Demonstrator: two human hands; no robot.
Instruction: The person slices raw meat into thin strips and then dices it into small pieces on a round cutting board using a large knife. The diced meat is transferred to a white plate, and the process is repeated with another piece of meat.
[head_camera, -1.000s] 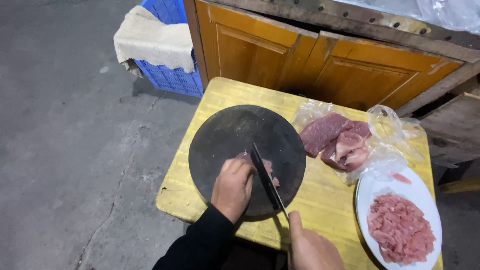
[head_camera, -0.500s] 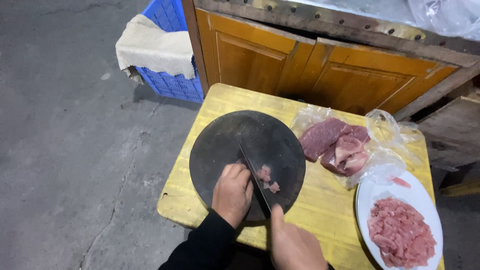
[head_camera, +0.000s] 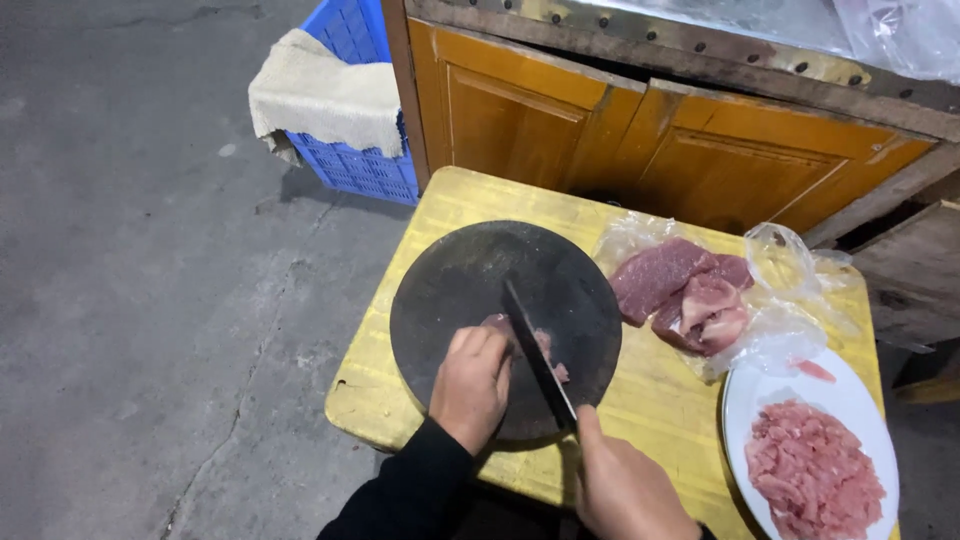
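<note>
A knife (head_camera: 535, 355) is gripped in the right hand (head_camera: 625, 485), fingers closed around the handle, with the index finger laid along the back of the dark blade. The blade is set across a round black board (head_camera: 450, 280), its edge resting beside a small piece of meat (head_camera: 540, 345) near the middle of the board. The meat is pressed down by the left hand (head_camera: 470, 385), whose fingers are curled, knuckles just beside the blade. A black sleeve (head_camera: 410, 490) is seen on the left arm.

The board is carried by a small yellow table (head_camera: 660, 400). To the right of the board, larger raw slabs (head_camera: 685, 290) are laid on a clear plastic bag (head_camera: 790, 270). At the table's right corner a white plate (head_camera: 745, 400) is heaped with pink cut meat (head_camera: 815, 480).

Behind the table an orange wooden cabinet (head_camera: 560, 130) is seen. To the left, on the grey concrete floor (head_camera: 130, 300), a blue crate (head_camera: 355, 165) is draped with a beige cloth (head_camera: 320, 95).
</note>
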